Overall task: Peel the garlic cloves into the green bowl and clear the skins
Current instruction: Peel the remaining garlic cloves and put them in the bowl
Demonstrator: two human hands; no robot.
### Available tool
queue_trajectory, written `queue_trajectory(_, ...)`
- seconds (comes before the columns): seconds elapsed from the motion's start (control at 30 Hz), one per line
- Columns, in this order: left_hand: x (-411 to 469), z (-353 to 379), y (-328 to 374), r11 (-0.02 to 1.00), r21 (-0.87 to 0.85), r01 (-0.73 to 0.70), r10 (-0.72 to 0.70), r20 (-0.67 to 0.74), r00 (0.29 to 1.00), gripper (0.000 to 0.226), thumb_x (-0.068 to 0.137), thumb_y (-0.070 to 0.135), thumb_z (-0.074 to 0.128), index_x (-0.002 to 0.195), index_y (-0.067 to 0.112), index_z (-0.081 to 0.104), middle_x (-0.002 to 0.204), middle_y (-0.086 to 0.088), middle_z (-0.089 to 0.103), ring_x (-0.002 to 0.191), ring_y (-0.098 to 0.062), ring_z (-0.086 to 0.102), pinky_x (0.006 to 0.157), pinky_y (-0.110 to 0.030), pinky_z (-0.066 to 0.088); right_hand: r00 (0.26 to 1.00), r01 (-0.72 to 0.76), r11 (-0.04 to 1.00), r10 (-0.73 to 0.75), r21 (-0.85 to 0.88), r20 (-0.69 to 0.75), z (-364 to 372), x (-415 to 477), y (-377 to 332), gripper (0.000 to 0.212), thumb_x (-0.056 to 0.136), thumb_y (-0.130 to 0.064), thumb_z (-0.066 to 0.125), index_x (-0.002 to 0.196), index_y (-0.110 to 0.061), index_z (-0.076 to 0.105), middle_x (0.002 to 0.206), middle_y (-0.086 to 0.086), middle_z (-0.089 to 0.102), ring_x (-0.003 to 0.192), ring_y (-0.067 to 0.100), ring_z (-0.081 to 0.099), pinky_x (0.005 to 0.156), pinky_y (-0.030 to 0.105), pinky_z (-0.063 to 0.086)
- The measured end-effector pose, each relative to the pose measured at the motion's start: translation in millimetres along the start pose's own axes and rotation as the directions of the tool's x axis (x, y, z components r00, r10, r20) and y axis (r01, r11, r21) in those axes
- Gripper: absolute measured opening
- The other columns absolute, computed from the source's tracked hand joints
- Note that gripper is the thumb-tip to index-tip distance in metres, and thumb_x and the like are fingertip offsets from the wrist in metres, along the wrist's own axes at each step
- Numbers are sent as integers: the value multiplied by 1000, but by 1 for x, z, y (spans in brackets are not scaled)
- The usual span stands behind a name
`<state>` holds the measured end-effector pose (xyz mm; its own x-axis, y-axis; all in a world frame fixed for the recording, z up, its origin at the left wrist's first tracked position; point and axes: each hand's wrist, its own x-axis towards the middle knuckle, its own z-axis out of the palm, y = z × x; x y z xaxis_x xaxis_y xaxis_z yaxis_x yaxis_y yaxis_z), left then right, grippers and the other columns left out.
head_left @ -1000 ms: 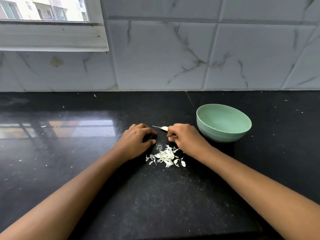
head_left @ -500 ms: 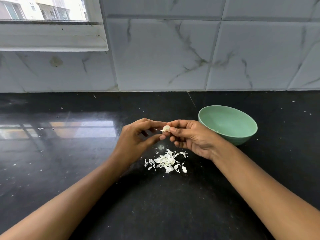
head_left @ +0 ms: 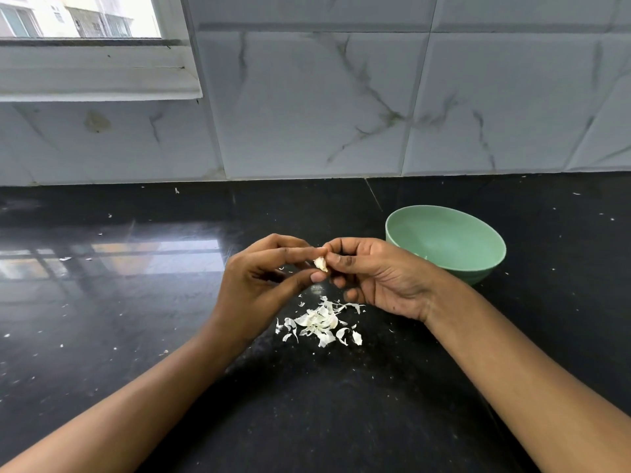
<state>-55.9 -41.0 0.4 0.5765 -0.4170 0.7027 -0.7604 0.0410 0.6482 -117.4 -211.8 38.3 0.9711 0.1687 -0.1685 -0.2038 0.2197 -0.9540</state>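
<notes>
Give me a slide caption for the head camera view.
The left hand and right hand pinch a garlic clove above a pile of skins on the black counter, beside the green bowl.

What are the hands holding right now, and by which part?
A small garlic clove, above the skin pile: the left hand pinches its left side at the fingertips, the right hand its right side.

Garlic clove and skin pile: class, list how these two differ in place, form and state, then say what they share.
1. The garlic clove is held above the counter, pinched between the left hand and the right hand. The skin pile lies on the counter, and neither hand touches it.
2. The garlic clove is one compact piece, while the skin pile is many thin, curled flakes.
Shared: both are whitish, and both are outside the green bowl.
</notes>
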Motion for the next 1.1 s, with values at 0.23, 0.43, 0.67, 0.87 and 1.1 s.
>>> queue_trajectory(0.23, -1, -1, 3, 999, 24, 46, -45, -49, 998, 16, 75, 26, 77, 90, 24, 76, 84, 12, 71, 73, -7, 67, 57, -22, 54, 978, 123, 939, -169, -321, -119, -1, -5, -4, 1, 83, -16, 66, 83, -15, 67, 75, -6, 63, 71, 5, 55, 56, 21, 47)
queue_trajectory(0.43, 0, 1, 7, 988, -5, 152, -152, -85, 985, 19, 71, 26, 75, 90, 28, 73, 80, 17, 73, 68, -3, 69, 63, -22, 56, 933, 215, 838, -328, -501, -147, -3, -7, -8, 5, 80, -19, 72, 82, -15, 73, 81, 11, 67, 74, 9, 57, 62, 27, 48)
queue_trajectory(0.67, 0, 1, 7, 989, 4, 151, -150, -72, 986, 17, 71, 25, 75, 88, 26, 73, 80, 15, 74, 66, -6, 70, 60, -16, 52, 904, 244, 796, -393, -554, -166, 1, -2, -1, 4, 82, -14, 71, 79, -15, 73, 72, 8, 65, 65, 9, 57, 59, 29, 50)
queue_trajectory(0.87, -1, 1, 4, 988, 53, 149, -145, -63, 987, 16, 71, 29, 76, 86, 26, 73, 83, 12, 74, 65, -5, 69, 60, -18, 54, 867, 224, 705, -459, -672, -192, 2, 1, 6, 10, 86, -16, 67, 77, -19, 71, 64, -1, 65, 60, 12, 61, 55, 29, 55)
queue_trajectory(1.1, -1, 1, 2, 985, 78, 156, -153, -51, 987, 16, 71, 28, 75, 87, 26, 73, 84, 12, 74, 65, -6, 69, 61, -18, 54, 866, 181, 636, -465, -750, -185, 6, 1, 8, 12, 90, -21, 61, 78, -22, 65, 60, -4, 61, 63, 24, 67, 59, 42, 59)
